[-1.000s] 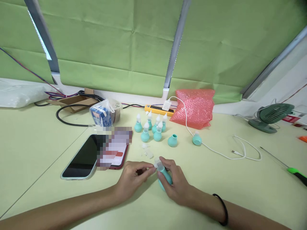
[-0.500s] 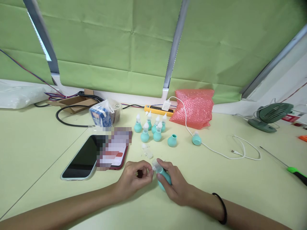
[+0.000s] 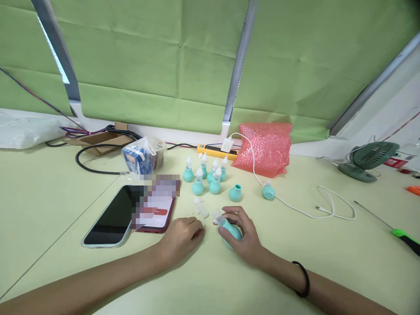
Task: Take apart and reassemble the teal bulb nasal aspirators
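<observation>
1. The right hand [image 3: 246, 238] is clamped on a teal bulb [image 3: 235, 231] with a clear neck [image 3: 217, 216]. A gap of tabletop [image 3: 210, 284] separates it from the left hand [image 3: 183, 238]; more tabletop extends on the near side of both.
2. Right-hand pose: thumb on the near side of the bulb, fingers arched over the far side. The bulb is tilted, neck toward the upper left. A black band [image 3: 305, 280] encircles the wrist.
3. Left-hand pose: back upward, fingers curled together; whether anything is gripped inside cannot be told. The forearm angles in from the lower left.
4. Small clear parts [image 3: 202, 211] lie just beyond the gap between the hands.
5. Two phones, one dark-screened [image 3: 106, 218] and one red-edged [image 3: 160, 205], bound the left hand's outer side; their edges overlap.
6. An uncapped teal bulb [image 3: 235, 193] stands beyond the right hand. Six tipped bulbs [image 3: 197, 187] stand grouped farther left.
7. A yellow power strip [image 3: 213, 152] and red bubble-wrap package [image 3: 265, 148] line the far edge.
</observation>
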Demonstrator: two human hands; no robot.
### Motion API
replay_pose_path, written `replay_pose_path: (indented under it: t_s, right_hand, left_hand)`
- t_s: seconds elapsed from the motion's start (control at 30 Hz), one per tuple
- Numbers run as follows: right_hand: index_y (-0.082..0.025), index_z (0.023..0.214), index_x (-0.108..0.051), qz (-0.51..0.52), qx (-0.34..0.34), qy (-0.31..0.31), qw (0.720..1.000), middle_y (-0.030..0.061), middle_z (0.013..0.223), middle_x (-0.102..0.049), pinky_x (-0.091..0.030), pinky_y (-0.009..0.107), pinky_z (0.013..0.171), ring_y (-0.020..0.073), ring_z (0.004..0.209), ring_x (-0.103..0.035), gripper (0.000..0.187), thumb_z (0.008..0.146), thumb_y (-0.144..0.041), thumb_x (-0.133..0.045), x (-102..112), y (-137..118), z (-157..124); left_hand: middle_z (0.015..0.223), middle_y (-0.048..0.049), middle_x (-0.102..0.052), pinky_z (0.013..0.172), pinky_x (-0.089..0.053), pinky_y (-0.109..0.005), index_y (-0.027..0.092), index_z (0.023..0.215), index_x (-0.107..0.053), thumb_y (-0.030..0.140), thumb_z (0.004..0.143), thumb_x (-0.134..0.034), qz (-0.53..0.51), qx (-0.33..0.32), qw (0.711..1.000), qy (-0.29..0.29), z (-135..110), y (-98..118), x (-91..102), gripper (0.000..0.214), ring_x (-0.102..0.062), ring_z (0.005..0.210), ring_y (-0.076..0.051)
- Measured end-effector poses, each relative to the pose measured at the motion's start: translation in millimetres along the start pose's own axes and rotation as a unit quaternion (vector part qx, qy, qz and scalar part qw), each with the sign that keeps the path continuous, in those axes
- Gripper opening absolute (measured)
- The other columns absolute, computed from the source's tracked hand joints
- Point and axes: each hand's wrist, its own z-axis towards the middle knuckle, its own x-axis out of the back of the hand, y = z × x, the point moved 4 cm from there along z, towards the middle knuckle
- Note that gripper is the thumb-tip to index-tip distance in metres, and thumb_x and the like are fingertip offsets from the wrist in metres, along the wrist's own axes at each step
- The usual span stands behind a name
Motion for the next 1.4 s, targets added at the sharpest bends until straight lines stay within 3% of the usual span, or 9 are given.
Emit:
replay_pose_path:
  t_s: [0.13, 0.3, 0.47, 0.63, 1.03, 1.13, 1.2, 1.33, 1.4]
  right_hand:
    - [-0.019, 0.078, -0.056, -0.062, 0.037, 0.003, 0.997, 0.0014, 0.069, -0.062, -0.047, 0.025, 0.059, 0.0142, 0.062, -0.058, 0.013, 0.065, -0.02, -0.06, -0.3, -5.5, 2.1]
    - [-0.019, 0.086, -0.055, -0.084, 0.127, 0.004, 0.988, 0.0036, 0.073, -0.063, -0.048, 0.026, 0.058, 0.0149, 0.063, -0.059, 0.018, 0.068, -0.021, -0.06, -3.9, -14.8, -2.2]
    - [-0.019, 0.096, -0.051, -0.085, 0.21, -0.053, 0.973, 0.0058, 0.077, -0.064, -0.049, 0.028, 0.063, 0.0161, 0.069, -0.06, 0.024, 0.072, -0.019, -0.057, -13.0, -28.9, -13.2]
    - [-0.019, 0.084, -0.054, -0.03, 0.171, -0.099, 0.98, 0.0046, 0.066, -0.062, -0.048, 0.026, 0.054, 0.0154, 0.057, -0.058, 0.015, 0.07, -0.023, -0.06, -14.2, -38.7, -13.6]
    - [-0.02, 0.07, -0.059, 0.089, 0.106, -0.121, 0.983, -0.0001, 0.053, -0.06, -0.043, 0.024, 0.045, 0.0118, 0.044, -0.052, 0.014, 0.062, -0.029, -0.067, -6.6, -37.6, -0.9]
    - [-0.018, 0.073, -0.063, 0.083, 0.097, -0.168, 0.977, -0.0001, 0.053, -0.06, -0.043, 0.023, 0.044, 0.011, 0.044, -0.051, 0.013, 0.063, -0.026, -0.066, -2.8, -39.5, 1.8]
    - [-0.018, 0.075, -0.064, 0.074, 0.093, -0.157, 0.98, 0.0011, 0.058, -0.062, -0.044, 0.023, 0.046, 0.0117, 0.048, -0.054, 0.013, 0.063, -0.023, -0.066, 4.4, -40.9, 5.7]
    - [-0.019, 0.081, -0.059, 0.035, 0.056, -0.032, 0.997, 0.005, 0.076, -0.065, -0.049, 0.027, 0.059, 0.0164, 0.066, -0.06, 0.015, 0.066, -0.021, -0.064, 23.9, -34.2, 18.6]
    - [-0.019, 0.085, -0.056, 0.015, 0.051, 0.001, 0.999, 0.0051, 0.081, -0.064, -0.049, 0.031, 0.067, 0.0177, 0.074, -0.06, 0.016, 0.069, -0.021, -0.061, 29.3, -27.6, 24.8]
  left_hand:
    - [0.056, -0.0015, -0.056, 0.048, -0.036, -0.02, 0.014, 0.067, -0.055, 0.011, 0.075, -0.041, -0.008, 0.002, 1.0, 0.012, -0.9, -1.3, 0.2, 0.017, -0.05, 0.05, -0.011]
    - [0.052, 0.0045, -0.041, 0.043, -0.03, -0.018, 0.015, 0.071, -0.044, 0.017, 0.074, -0.04, -0.129, 0.016, 0.991, 0.015, -4.2, 7.8, 12.8, 0.004, -0.037, 0.044, -0.008]
    - [0.051, 0.0058, -0.034, 0.044, -0.026, -0.019, 0.015, 0.067, -0.044, 0.027, 0.075, -0.047, -0.19, -0.011, 0.978, -0.088, -7.3, 20.7, 11.2, 0.014, -0.033, 0.045, -0.007]
    - [0.048, 0.0068, -0.024, 0.042, -0.02, -0.019, 0.015, 0.055, -0.037, 0.025, 0.083, -0.036, -0.241, -0.029, 0.958, -0.15, -6.5, 25.9, 7.6, 0.03, -0.024, 0.042, -0.006]
    - [0.044, 0.0063, -0.026, 0.039, -0.019, -0.019, 0.016, 0.048, -0.032, 0.045, 0.082, -0.035, -0.517, 0.107, 0.825, -0.203, -4.4, 30.1, 0.6, 0.045, -0.023, 0.04, -0.005]
    - [0.034, 0.0078, -0.021, 0.034, -0.018, -0.02, 0.018, 0.044, -0.026, 0.047, 0.085, -0.022, -0.556, 0.141, 0.786, -0.23, -4.4, 29.3, -0.5, 0.05, -0.018, 0.031, -0.005]
    - [0.033, 0.0077, -0.022, 0.034, -0.02, -0.02, 0.018, 0.046, -0.026, 0.045, 0.087, -0.016, -0.515, 0.132, 0.817, -0.225, -4.0, 26.4, 1.3, 0.049, -0.019, 0.03, -0.005]
    - [0.049, 0.0024, -0.041, 0.042, -0.03, -0.02, 0.015, 0.059, -0.044, 0.038, 0.085, -0.032, -0.138, -0.037, 0.981, -0.134, -2.4, 20.7, 5.2, 0.037, -0.039, 0.044, -0.009]
    - [0.057, -0.002, -0.049, 0.043, -0.035, -0.022, 0.013, 0.067, -0.05, 0.036, 0.084, -0.035, 0.062, -0.124, 0.986, -0.091, -3.9, 20.4, 0.7, 0.033, -0.048, 0.05, -0.014]
